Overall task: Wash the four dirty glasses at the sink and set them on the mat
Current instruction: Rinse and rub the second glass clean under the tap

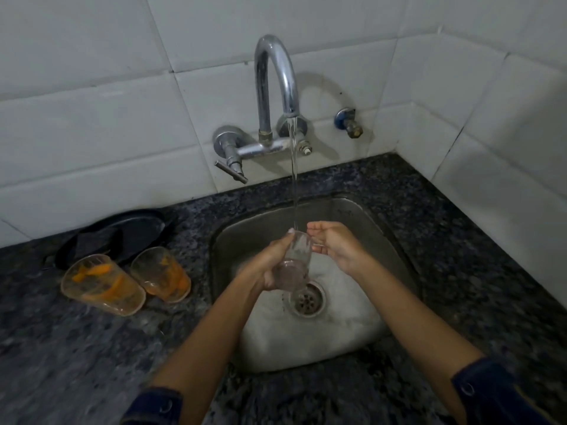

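Note:
My left hand grips a clear glass over the steel sink, its mouth tilted up under the running stream from the chrome tap. Beside the glass's rim is my right hand, with its fingers curled at or just touching the rim. Whether it holds the glass is unclear. Two dirty glasses with orange residue stand on the counter left of the sink, one large and nearer, one a little behind it. No mat is in view.
A black plate holding a dark scrub pad lies behind the dirty glasses by the tiled wall. The tap's lever juts out at the left. The sink's drain sits below the glass. Dark speckled granite counter surrounds the sink.

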